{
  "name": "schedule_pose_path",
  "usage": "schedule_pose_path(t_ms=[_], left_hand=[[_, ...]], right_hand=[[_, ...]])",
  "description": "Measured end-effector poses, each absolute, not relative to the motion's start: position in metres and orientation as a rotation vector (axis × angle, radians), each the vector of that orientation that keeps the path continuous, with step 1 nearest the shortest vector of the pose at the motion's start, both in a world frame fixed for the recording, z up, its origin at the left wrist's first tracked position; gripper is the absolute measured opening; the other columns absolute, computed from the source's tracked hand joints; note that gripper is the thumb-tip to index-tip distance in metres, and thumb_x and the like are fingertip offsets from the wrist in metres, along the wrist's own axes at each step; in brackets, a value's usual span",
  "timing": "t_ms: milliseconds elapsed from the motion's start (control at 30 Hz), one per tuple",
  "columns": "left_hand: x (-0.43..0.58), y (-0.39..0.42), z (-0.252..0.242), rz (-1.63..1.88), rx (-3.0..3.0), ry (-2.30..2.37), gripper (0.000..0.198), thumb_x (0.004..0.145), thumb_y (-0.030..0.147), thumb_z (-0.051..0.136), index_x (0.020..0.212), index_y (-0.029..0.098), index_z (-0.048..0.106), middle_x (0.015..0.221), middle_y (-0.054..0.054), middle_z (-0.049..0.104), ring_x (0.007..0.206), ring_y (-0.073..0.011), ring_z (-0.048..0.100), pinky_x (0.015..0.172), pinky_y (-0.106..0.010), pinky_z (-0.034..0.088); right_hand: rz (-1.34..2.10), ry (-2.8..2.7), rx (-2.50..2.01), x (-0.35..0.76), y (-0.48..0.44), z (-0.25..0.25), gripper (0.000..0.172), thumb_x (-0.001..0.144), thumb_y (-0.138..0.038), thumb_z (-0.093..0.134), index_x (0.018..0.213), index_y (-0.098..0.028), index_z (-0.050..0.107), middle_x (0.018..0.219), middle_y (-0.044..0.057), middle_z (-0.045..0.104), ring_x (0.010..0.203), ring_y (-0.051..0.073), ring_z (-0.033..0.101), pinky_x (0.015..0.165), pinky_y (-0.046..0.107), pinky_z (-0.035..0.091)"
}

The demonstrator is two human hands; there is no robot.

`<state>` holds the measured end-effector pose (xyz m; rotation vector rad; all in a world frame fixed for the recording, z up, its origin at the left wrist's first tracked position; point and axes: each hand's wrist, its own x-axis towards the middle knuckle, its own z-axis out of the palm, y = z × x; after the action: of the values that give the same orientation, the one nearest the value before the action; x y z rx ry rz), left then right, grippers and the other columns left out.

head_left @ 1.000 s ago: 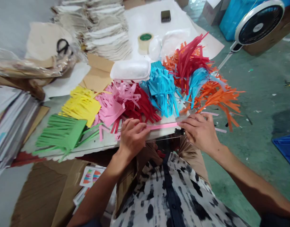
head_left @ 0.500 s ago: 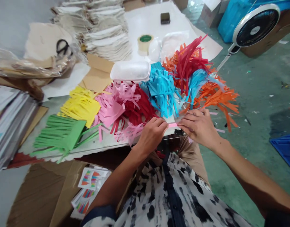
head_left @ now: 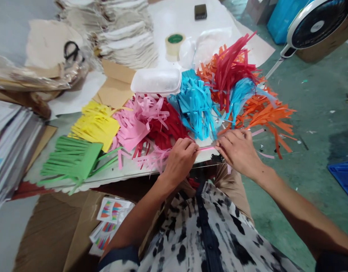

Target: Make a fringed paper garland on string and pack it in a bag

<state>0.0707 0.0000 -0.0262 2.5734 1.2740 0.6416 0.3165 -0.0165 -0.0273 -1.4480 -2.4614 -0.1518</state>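
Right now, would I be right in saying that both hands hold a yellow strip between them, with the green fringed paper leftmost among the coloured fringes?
Not quite: the strip is pink, not yellow, as the head view shows. The left hand and right hand do hold it between them, and the green fringed paper is indeed the leftmost fringe.

We lose parts of pink strip [head_left: 207, 148] within left hand [head_left: 182, 158] and right hand [head_left: 238, 153]; far-right fan [head_left: 317, 25], right crate [head_left: 344, 178] cut off.
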Motion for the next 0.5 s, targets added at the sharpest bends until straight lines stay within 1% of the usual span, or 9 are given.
schedule_pose_path(t_ms=[100,200,300,400,433,500], left_hand=[[0.066,0.0,-0.024,0.583,2.537,1.384,0.012,0.104,0.029,0.063,0.099,0.019,0.069,0.104,-0.008,0.068,0.098,-0.0245,0.059,0.087,-0.039,0.048],[0.061,0.002,-0.02,0.498,2.514,1.494,0.017,0.103,0.034,0.064,0.095,0.02,0.069,0.102,-0.007,0.069,0.098,-0.026,0.058,0.084,-0.041,0.043],[0.057,0.006,-0.016,0.447,2.468,1.547,0.018,0.101,0.035,0.067,0.09,0.021,0.069,0.101,-0.006,0.069,0.098,-0.0261,0.059,0.081,-0.041,0.04],[0.054,0.007,-0.013,0.433,2.419,1.606,0.02,0.098,0.036,0.071,0.085,0.021,0.069,0.098,-0.005,0.069,0.097,-0.0263,0.059,0.08,-0.041,0.039],[0.053,0.007,-0.013,0.441,2.42,1.616,0.019,0.097,0.036,0.072,0.085,0.021,0.07,0.099,-0.005,0.069,0.097,-0.0265,0.059,0.081,-0.042,0.039],[0.052,0.005,-0.015,0.505,2.462,1.597,0.014,0.097,0.035,0.073,0.093,0.022,0.072,0.105,-0.006,0.072,0.101,-0.0269,0.06,0.083,-0.043,0.04]], right_hand=[[-0.1,-2.456,-1.528,0.314,-0.017,-0.022,0.028,0.11,-0.035,0.045,0.102,-0.019,0.066,0.113,0.011,0.072,0.109,0.03,0.054,0.095,0.047,0.028],[-0.046,-2.458,-1.624,0.307,-0.018,-0.013,0.026,0.109,-0.035,0.046,0.103,-0.019,0.066,0.117,0.011,0.072,0.111,0.031,0.053,0.094,0.048,0.028],[-0.054,-2.458,-1.719,0.3,-0.018,-0.006,0.024,0.106,-0.035,0.049,0.102,-0.019,0.066,0.115,0.012,0.071,0.111,0.032,0.053,0.091,0.048,0.028],[-0.108,-2.411,-1.794,0.3,-0.019,-0.006,0.025,0.104,-0.037,0.05,0.102,-0.019,0.067,0.11,0.013,0.069,0.111,0.033,0.053,0.089,0.048,0.029],[-0.124,-2.389,-1.816,0.303,-0.02,-0.007,0.025,0.103,-0.038,0.051,0.102,-0.019,0.067,0.107,0.013,0.069,0.11,0.034,0.053,0.089,0.049,0.029],[-0.15,-2.342,-1.847,0.309,-0.024,-0.011,0.024,0.102,-0.038,0.053,0.099,-0.019,0.068,0.104,0.014,0.068,0.11,0.035,0.054,0.089,0.049,0.03]])
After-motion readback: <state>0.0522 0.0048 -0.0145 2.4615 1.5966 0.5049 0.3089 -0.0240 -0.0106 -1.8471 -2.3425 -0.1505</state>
